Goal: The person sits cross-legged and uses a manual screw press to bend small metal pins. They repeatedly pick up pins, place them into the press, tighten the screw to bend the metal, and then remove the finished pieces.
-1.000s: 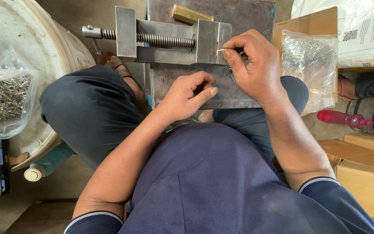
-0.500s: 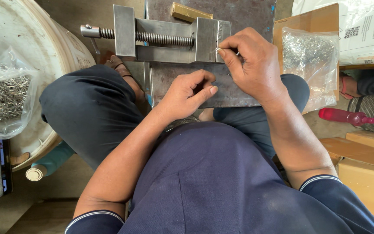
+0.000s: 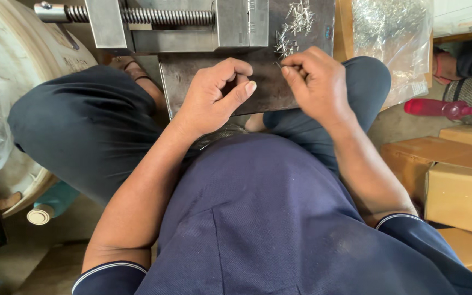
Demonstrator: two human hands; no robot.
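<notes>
At frame centre, your right hand (image 3: 318,82) pinches one small metal pin (image 3: 277,65) between thumb and forefinger. Your left hand (image 3: 214,95) curls loosely, empty, over the steel plate (image 3: 269,87). More loose pins (image 3: 296,22) lie just above, beside the vise (image 3: 192,24).

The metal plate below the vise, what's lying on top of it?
A scatter of small metal pins lies on the metal plate. Both hands, left hand and right hand, cover its lower part.

Single head-worn view, straight down, close over lap, hands (image 3: 263,90) and vise (image 3: 181,24).
</notes>
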